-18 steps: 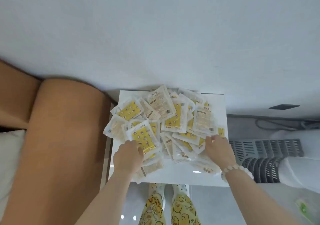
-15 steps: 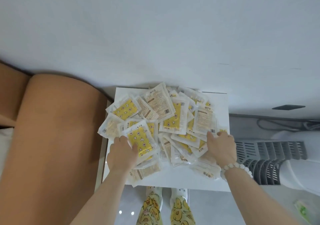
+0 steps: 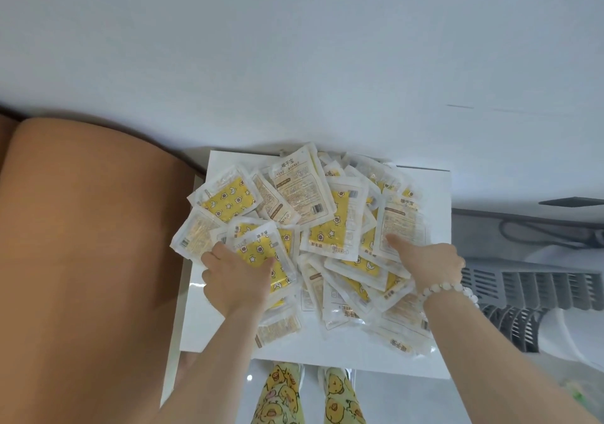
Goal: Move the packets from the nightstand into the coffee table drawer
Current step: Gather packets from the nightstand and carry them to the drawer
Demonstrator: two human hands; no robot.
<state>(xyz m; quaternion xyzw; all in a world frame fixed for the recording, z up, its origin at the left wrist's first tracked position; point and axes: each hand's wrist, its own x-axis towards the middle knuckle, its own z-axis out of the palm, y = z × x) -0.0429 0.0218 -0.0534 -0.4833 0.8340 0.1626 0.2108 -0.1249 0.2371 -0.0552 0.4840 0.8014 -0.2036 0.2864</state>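
1. While the person stands at the near edge of a white, glossy, square-topped nightstand (image 3: pixel 212 325), both bare hands reach onto it.
2. A loose heap of clear plastic packets (image 3: pixel 336 227) covers most of the nightstand top, from its far edge almost to its near right corner. Some show a yellow star-and-moon print, others a pale printed back, and one or two overhang the left edge.
3. The left hand (image 3: pixel 233 280) sits on the near left side of the packets. Its thumb lies over a yellow star-printed packet (image 3: pixel 258 244) and its fingers curl round that packet's left edge, so it grasps it (anything caught underneath is hidden).
4. The right hand (image 3: pixel 431 263) rests on the right side of the packets, with one digit stretched flat on a pale text-printed packet (image 3: pixel 402 224). Its other fingers bend down out of sight, so whether they grasp anything cannot be told.
5. A bracelet of round white beads (image 3: pixel 444 289) circles the right wrist.
6. Just left of the nightstand stands a broad tan padded surface (image 3: pixel 81 244).
7. To the right lies a grey slatted grille (image 3: pixel 523 283), with a dark cable (image 3: pixel 539 234) beyond it.
8. Near the nightstand's front edge, legs in yellow duck-printed trousers (image 3: pixel 281 397) show above a pale floor.
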